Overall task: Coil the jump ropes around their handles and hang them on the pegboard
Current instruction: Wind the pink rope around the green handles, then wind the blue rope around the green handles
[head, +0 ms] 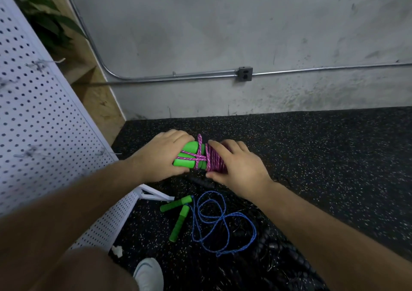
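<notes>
While the pink rope [215, 161] sits coiled, the green handles [189, 154] are held above the floor [323, 156], long axis left-right | left grip [163, 154] clamped on handles, right grip [237, 165] curled round coil | pegboard [33, 112] lies left, nearer left grip.

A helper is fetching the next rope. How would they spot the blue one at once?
Start at the white pegboard, then drop to the speckled black floor by its lower corner. There lies the blue jump rope, in loose loops with two green handles. Unlike the pink rope above it, it is not coiled.
</notes>
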The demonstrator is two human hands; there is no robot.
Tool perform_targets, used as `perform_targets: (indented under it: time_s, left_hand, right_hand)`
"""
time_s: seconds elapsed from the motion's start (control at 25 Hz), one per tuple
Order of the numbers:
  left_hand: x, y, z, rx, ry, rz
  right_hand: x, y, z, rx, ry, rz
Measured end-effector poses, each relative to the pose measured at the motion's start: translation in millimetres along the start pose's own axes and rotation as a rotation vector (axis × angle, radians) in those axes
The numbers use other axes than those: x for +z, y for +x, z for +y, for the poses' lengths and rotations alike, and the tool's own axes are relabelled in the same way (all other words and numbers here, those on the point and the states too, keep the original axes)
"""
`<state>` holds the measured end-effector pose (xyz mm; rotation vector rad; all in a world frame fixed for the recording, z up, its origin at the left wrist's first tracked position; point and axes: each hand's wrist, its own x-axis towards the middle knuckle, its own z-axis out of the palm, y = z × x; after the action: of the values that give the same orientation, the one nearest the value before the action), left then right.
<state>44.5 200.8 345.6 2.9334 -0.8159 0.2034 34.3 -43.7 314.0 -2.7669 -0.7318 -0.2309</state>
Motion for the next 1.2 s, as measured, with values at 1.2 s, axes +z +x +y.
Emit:
perform_targets:
  time_s: [1.2]
  left_hand:
    - [389, -170, -183, -0.658, -0.115, -0.588]
  right_hand:
    - [440, 67, -101, 0.024, 0.347, -0.676]
